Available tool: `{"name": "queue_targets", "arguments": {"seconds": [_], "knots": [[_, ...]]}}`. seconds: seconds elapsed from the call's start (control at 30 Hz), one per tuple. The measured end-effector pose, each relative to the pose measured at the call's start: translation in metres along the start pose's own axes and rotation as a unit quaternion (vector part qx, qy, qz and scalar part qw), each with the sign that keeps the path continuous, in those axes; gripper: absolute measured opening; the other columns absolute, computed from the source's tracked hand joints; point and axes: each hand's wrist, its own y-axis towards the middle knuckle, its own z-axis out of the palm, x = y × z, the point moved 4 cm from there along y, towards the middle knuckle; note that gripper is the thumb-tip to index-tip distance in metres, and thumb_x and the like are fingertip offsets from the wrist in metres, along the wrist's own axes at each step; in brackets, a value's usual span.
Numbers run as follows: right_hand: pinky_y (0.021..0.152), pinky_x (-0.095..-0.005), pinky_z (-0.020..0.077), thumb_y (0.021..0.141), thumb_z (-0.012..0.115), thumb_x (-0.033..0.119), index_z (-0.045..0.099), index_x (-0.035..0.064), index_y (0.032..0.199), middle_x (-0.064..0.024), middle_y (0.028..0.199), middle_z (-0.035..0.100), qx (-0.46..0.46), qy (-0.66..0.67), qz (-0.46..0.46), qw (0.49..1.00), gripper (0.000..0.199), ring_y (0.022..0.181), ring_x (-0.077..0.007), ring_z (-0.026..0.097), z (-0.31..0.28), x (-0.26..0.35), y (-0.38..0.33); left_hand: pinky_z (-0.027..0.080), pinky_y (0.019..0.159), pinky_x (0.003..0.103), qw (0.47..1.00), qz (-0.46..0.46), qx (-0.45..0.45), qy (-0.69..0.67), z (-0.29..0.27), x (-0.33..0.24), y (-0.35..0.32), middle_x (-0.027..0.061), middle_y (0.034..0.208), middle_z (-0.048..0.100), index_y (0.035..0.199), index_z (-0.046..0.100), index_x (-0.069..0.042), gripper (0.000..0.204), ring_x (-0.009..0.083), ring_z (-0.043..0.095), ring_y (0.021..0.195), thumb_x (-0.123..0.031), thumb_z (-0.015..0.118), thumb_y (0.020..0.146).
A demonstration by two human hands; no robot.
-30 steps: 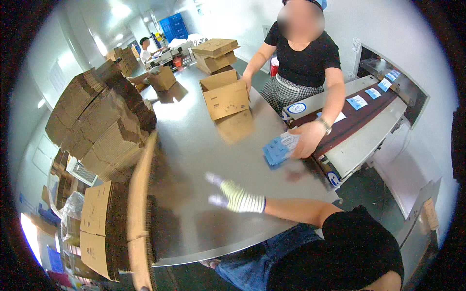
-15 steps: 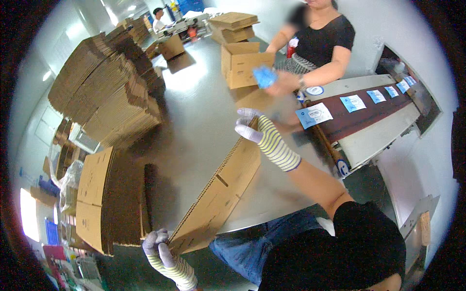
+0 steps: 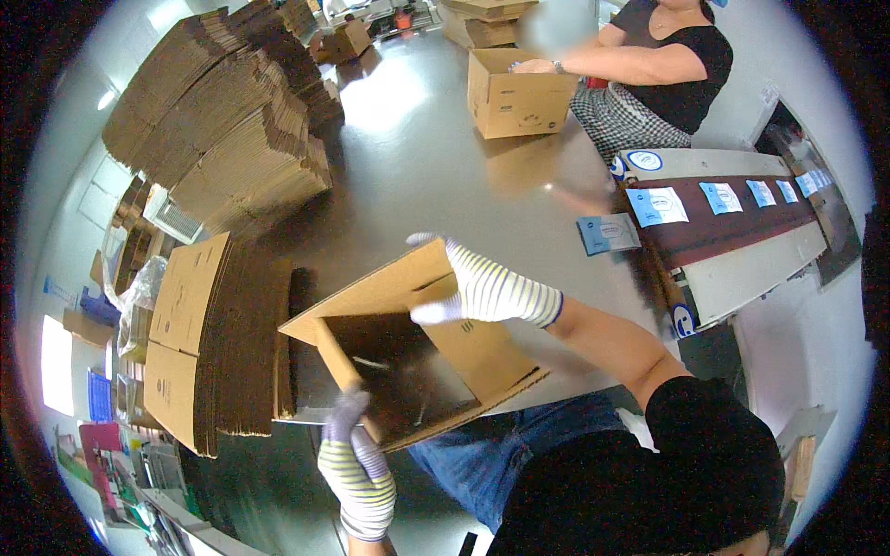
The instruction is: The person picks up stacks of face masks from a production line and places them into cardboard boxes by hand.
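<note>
Tabletop: carton between hands (gloved)

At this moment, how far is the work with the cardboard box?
Done: a flat carton is pulled open into a tube, the cardboard box. In hand: the right hand grips its upper edge, the left hand its lower corner, above the table. Left: its flaps look unfolded, and a stack of flat cartons stands beside.
</note>
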Motion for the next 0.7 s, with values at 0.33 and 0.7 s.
{"name": "queue_targets", "arguments": {"seconds": [0.33,0.7], "knots": [[0.082,-0.0379,0.0495,0.083,0.067,0.039,0.055,-0.0027,0.11,-0.0224,0.096,0.063,0.04,-0.014,0.131,0.99,0.051,0.092,-0.0324,0.062,0.014,-0.045,0.011,0.044,0.083,0.047,0.926,0.065,0.029,0.371,0.05,0.036,0.054,0.0132,0.106,0.056,0.117,0.052,-0.005,0.035,0.0328,0.054,0.099,-0.008,0.052,0.082],[0.084,-0.0287,0.046,0.092,0.059,0.033,0.06,0.0017,0.109,-0.006,0.094,0.063,-0.012,0.234,0.114,0.966,0.036,0.092,-0.0138,0.057,0.005,-0.057,-0.023,0.044,0.075,0.042,0.95,0.174,0.142,0.216,0.053,-0.009,0.031,0.0132,0.068,0.059,0.092,0.064,-0.006,0.014,0.0308,0.058,0.069,-0.016,0.065,0.081]]}}
